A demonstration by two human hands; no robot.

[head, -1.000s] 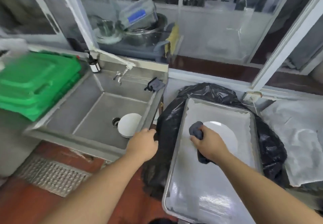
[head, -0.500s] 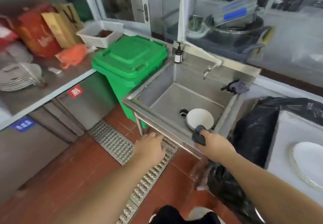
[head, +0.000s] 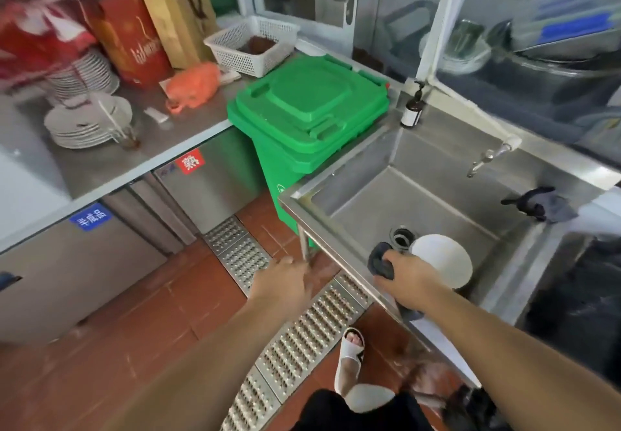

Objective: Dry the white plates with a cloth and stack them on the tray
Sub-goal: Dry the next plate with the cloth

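Holding a dark grey cloth point(head: 381, 260), the right hand point(head: 411, 282) hangs over the front rim of the steel sink point(head: 363, 192); its fingers point(head: 391, 257) are curled tight around the bunched fabric, and one end of the cloth hangs out below the hand. One white plate point(head: 445, 262) lies inside the sink, just beside the drain point(head: 401, 236) and directly behind the right hand, very near to the knuckles (I cannot tell if they touch it). This plate is round, plain and clean white, and it seems to lean a little against the near wall of the basin.

The left hand point(head: 285, 279) is out over the red floor tiles, to the left of the sink. It is blurred, it holds nothing, and its fingers look loosely spread.

On the steel table point(head: 161, 148) at the left stand two piles of other plates: a tall pile point(head: 84, 74) near the red bags and a lower pile point(head: 85, 125) in front of it. One green bin point(head: 311, 118) stands between the table and the sink. One second dark cloth point(head: 541, 205) lies on the right rim of the sink, and one brown pump bottle point(head: 412, 111) stands at the back corner. The tray does not show clearly in this view.
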